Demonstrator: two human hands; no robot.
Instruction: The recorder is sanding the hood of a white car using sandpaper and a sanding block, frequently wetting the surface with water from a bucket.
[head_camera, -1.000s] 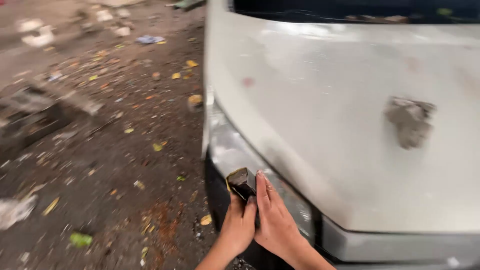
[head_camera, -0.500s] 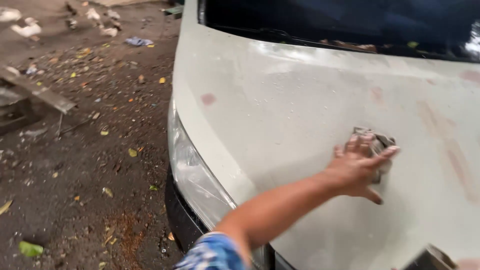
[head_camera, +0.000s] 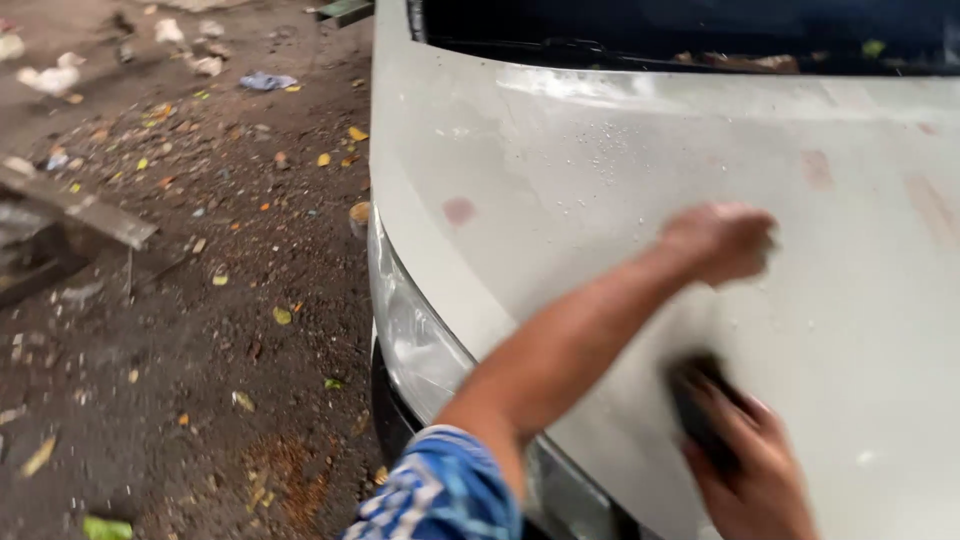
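Observation:
My left hand (head_camera: 718, 240) reaches across the white car hood (head_camera: 560, 190), blurred and closed into a fist where a grey cloth lay; the cloth itself is hidden under the fingers. A blue patterned sleeve (head_camera: 440, 495) covers that arm's upper part. At the lower right, my right hand (head_camera: 755, 475) presses a small dark block (head_camera: 697, 400) against the hood. Water drops and faint reddish patches mark the paint.
The car's headlight (head_camera: 410, 335) and dark bumper sit just left of my arm. The dark windscreen (head_camera: 650, 25) runs along the top. To the left is dirt ground with scattered leaves, a wooden plank (head_camera: 85, 208) and a blue scrap (head_camera: 265, 80).
My left hand, spread on the grey cloth half a second ago, has closed into a fist. My right hand with the dark block has come up onto the hood.

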